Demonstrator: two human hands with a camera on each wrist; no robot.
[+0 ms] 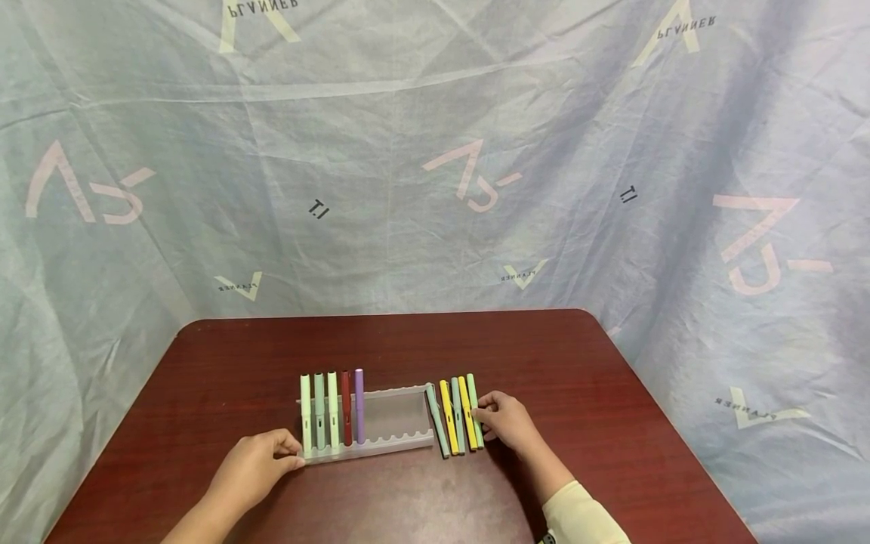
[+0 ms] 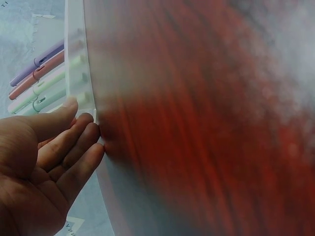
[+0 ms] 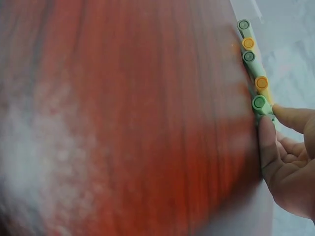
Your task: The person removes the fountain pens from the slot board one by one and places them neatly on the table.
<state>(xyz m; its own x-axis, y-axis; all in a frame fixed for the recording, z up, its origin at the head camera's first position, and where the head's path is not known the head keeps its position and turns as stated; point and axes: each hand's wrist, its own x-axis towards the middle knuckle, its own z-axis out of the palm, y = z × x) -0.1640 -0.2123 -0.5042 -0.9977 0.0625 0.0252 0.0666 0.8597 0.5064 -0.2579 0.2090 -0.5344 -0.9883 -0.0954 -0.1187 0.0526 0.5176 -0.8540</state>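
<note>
A clear plastic pen tray [image 1: 397,442] with notched edges lies on the table. In its left part, pale green, grey-green, dark red and purple [image 1: 359,408] pens rest side by side. My left hand [image 1: 251,465] pinches the tray's near left corner between thumb and fingers; the left wrist view shows the thumb on the rim [image 2: 76,64]. Right of the tray lies a row of grey-green and yellow [image 1: 448,415] pens, with a light green pen [image 1: 472,393] at its right end. My right hand [image 1: 510,419] holds that light green pen between thumb and forefinger [image 3: 293,118].
The dark red wooden table [image 1: 544,347] has rounded far corners. A grey printed cloth [image 1: 387,189] hangs behind it and along both sides. The leftmost loose grey-green pen [image 1: 437,423] leans against the tray's right end.
</note>
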